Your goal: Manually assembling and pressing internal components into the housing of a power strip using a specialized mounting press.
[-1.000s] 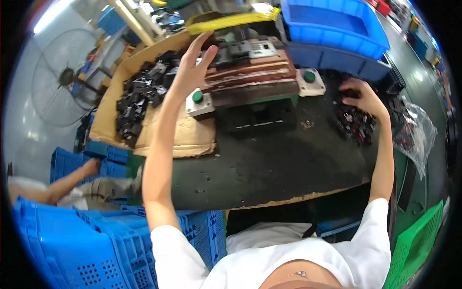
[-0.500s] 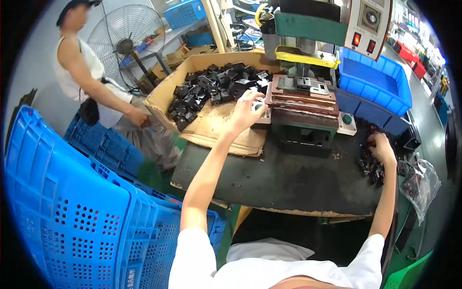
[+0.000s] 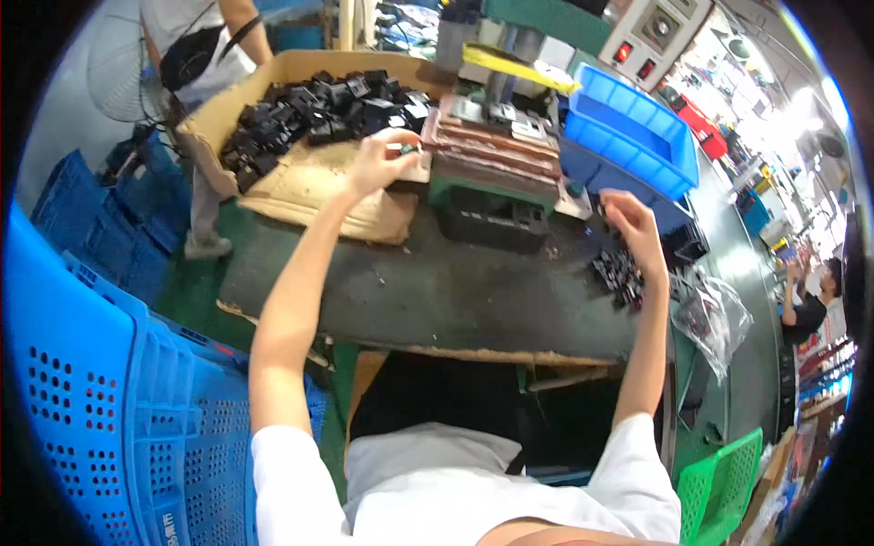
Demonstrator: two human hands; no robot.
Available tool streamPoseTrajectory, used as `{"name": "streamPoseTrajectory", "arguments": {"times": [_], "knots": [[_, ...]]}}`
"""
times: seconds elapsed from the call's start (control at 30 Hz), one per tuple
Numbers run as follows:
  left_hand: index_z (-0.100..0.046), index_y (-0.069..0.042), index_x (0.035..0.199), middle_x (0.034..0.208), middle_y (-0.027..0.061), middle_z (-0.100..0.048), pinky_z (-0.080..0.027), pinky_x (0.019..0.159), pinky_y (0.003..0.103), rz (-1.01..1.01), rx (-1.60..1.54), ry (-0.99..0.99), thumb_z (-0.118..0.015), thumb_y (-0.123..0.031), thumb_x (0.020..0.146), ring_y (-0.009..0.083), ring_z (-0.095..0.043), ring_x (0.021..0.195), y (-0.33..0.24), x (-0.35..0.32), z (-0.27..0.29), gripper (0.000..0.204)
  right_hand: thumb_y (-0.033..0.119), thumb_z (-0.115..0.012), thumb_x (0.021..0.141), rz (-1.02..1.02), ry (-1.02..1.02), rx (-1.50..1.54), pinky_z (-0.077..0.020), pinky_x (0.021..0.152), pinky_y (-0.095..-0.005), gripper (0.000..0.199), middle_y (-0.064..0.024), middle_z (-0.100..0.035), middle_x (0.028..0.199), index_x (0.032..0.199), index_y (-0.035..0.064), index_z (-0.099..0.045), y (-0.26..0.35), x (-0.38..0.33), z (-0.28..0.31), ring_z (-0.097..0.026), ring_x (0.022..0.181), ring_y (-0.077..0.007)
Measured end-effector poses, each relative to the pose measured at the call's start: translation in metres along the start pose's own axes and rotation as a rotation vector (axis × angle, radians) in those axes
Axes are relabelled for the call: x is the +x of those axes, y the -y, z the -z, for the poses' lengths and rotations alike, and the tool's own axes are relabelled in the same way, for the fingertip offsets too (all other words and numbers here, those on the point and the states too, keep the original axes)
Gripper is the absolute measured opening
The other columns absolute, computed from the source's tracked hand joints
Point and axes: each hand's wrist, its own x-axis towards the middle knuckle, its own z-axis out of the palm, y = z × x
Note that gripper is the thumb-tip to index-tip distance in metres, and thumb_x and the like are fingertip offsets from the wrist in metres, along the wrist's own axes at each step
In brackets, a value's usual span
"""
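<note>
My left hand (image 3: 381, 164) is at the left front corner of a bench press (image 3: 496, 155), thumb and fingers apart around a green push button (image 3: 407, 149). Nothing shows in its grasp. My right hand (image 3: 633, 223) hovers just above a heap of small dark parts (image 3: 619, 275), right of the press. Its fingertips are pinched together; a tiny dark thing seems to be at them, too small to name. On the press's stacked brown plates lies a metal fixture (image 3: 514, 118). A second button (image 3: 574, 191) sits at the right front corner, close to my right hand.
An open carton (image 3: 205, 150) with many black plastic housings (image 3: 328, 109) stands left of the press. Blue bins (image 3: 628, 127) are stacked at its right. A clear plastic bag (image 3: 715, 323) hangs by the table's right side. Blue crates (image 3: 182, 391) rise at my left. A person (image 3: 205, 45) stands behind the carton.
My right hand has lifted out of the small parts and moved toward the press. My left hand stays at the green button. The view has swung right, and the other person has moved behind the carton.
</note>
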Motion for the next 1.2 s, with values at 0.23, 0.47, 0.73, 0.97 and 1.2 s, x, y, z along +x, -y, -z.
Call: {"name": "streamPoseTrajectory", "arguments": {"times": [0.23,0.47,0.73,0.97,1.2], "knots": [[-0.058,-0.004,0.107,0.104,0.0021,-0.06,-0.044,0.083,0.024,0.033,-0.057,-0.005,-0.064,-0.013,0.081,0.01,-0.056,0.095,0.007,0.0,-0.008,0.028,0.012,-0.063,0.083,0.226,0.027,-0.022,-0.0467,0.075,-0.022,0.023,-0.0015,-0.063,0.09,0.103,0.0001,-0.061,0.042,0.066,-0.05,-0.057,0.081,-0.0067],[-0.057,-0.005,0.107,0.105,0.0009,-0.058,-0.043,0.082,0.024,0.101,-0.251,0.064,-0.066,-0.016,0.081,0.0085,-0.055,0.093,-0.008,-0.002,-0.008,0.03,0.011,-0.066,0.081,0.345,-0.077,-0.344,-0.05,0.07,-0.025,0.018,-0.0057,-0.066,0.083,0.094,0.0001,-0.061,0.023,0.137,-0.061,-0.061,0.076,-0.0102],[-0.059,-0.005,0.103,0.1,0.0023,-0.059,-0.044,0.079,0.027,0.051,-0.23,0.012,-0.07,-0.021,0.077,0.0108,-0.054,0.089,0.004,-0.003,-0.01,0.033,0.009,-0.065,0.081,0.294,0.004,-0.248,-0.049,0.078,-0.0273,0.015,-0.0078,-0.066,0.093,0.091,-0.0016,-0.061,0.008,0.143,-0.064,-0.061,0.084,-0.012],[-0.059,-0.004,0.102,0.101,0.0029,-0.059,-0.043,0.08,0.027,0.036,-0.192,0.02,-0.07,-0.023,0.076,0.0112,-0.054,0.09,0.001,-0.001,-0.009,0.034,0.008,-0.061,0.083,0.357,0.06,-0.316,-0.0469,0.081,-0.0291,0.014,-0.0069,-0.066,0.093,0.094,0.0002,-0.061,0.013,0.141,-0.056,-0.059,0.085,-0.012],[-0.059,-0.004,0.102,0.102,0.0029,-0.058,-0.044,0.079,0.026,0.011,-0.143,0.001,-0.07,-0.022,0.077,0.0109,-0.054,0.088,0.0,-0.003,-0.008,0.033,0.01,-0.059,0.085,0.32,-0.062,-0.345,-0.0475,0.075,-0.0273,0.013,-0.0081,-0.066,0.088,0.096,0.0011,-0.061,0.013,0.133,-0.071,-0.06,0.08,-0.0125]]}}
